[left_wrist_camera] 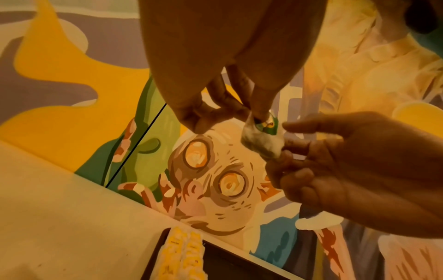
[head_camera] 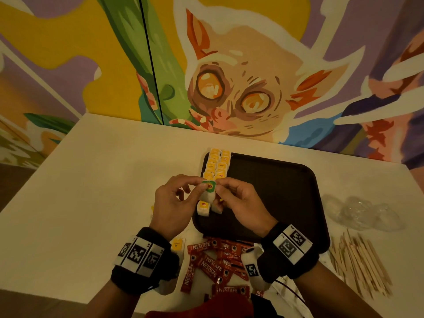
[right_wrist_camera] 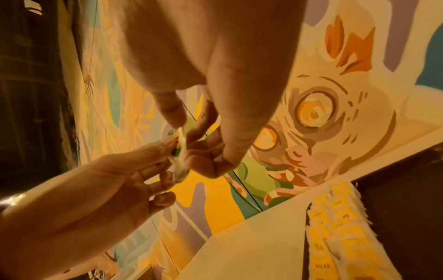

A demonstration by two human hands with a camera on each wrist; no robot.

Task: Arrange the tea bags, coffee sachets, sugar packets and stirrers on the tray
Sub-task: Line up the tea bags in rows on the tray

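Note:
Above the dark tray's [head_camera: 275,191] left part, a white tea bag with a green tag [head_camera: 210,189] is held up between both hands. My left hand [head_camera: 203,185] pinches its tag [left_wrist_camera: 266,124] from the left. My right hand [head_camera: 219,185] pinches the bag [right_wrist_camera: 179,163] from the right. Two rows of yellow-tagged tea bags [head_camera: 216,165] lie along the tray's left edge, with two more [head_camera: 204,208] below my hands. Red coffee sachets [head_camera: 213,260] lie in a loose heap on the table in front of the tray. Wooden stirrers [head_camera: 358,260] lie at the right.
One yellow-tagged tea bag [head_camera: 177,245] lies on the white table [head_camera: 103,180] beside my left wrist. Crumpled clear plastic [head_camera: 362,212] sits right of the tray. A painted wall [head_camera: 229,76] stands close behind the table's far edge. The tray's right part holds nothing.

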